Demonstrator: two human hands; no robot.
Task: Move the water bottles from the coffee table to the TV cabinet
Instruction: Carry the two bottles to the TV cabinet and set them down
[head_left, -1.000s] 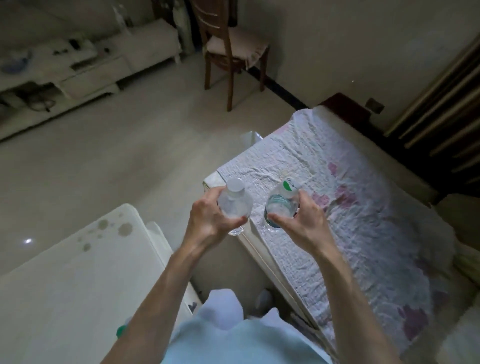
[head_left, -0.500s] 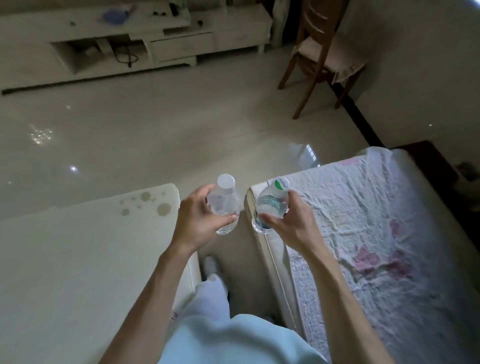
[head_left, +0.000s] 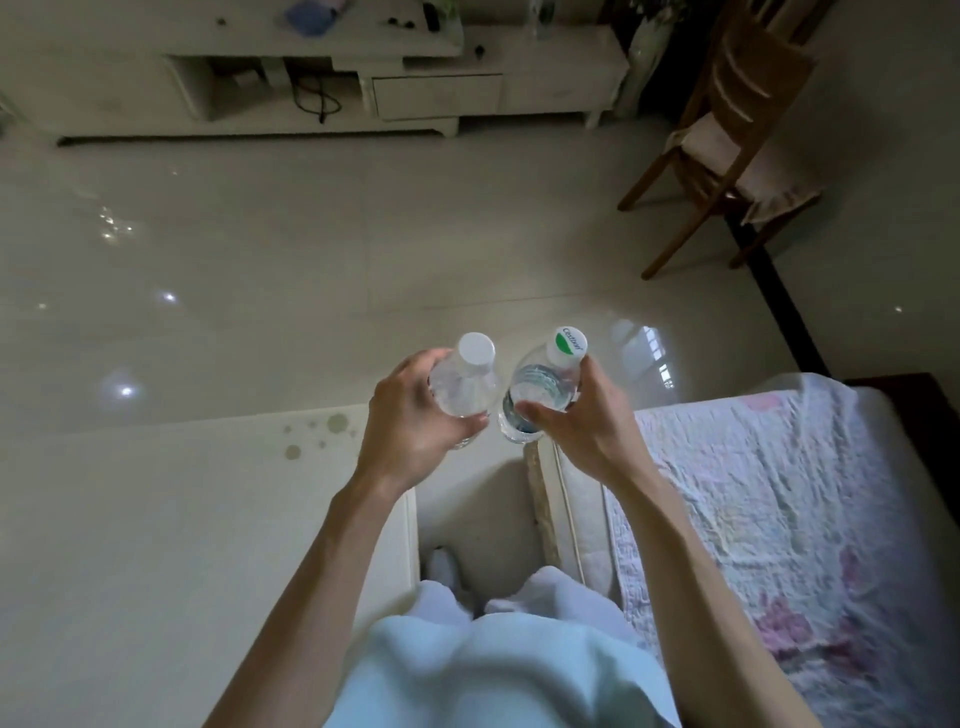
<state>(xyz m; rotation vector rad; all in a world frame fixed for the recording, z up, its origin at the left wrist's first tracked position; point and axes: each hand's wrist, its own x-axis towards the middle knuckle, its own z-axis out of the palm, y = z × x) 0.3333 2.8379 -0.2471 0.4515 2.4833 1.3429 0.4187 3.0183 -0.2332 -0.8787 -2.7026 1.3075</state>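
Clear plastic, two water bottles total, one per hand, both carried upright out in front of the person's chest. Left hand (head_left: 415, 421) is wrapped around the white-capped bottle (head_left: 464, 387); right hand (head_left: 582, 423) is wrapped around the green-capped bottle (head_left: 540, 395), thumb across its front. Bottles sit just beside each other, almost touching, caps up; my read is they're held close and vertical so nothing sloshes or slips while walking. Both are off the bench (head_left: 171, 545), which sits below and to the left of the hands, its near corner under the left wrist. No bottles visible on the part of the bench in view; a few round stains near its far edge. TV cabinet (head_left: 363, 62) is straight ahead of the hands across an open stretch of glossy floor (head_left: 311, 249), well apart from them. Cabinet top has some small clutter and a blue item, too small to identify; one drawer and open shelves with a cable below. One wooden chair (head_left: 727, 130) to the right of the cabinet, one bed (head_left: 779, 519) with a quilted cover to the right of the hands. Judgement: pickup done, carry phase, placing not yet done. Path to the cabinet looks unobstructed.
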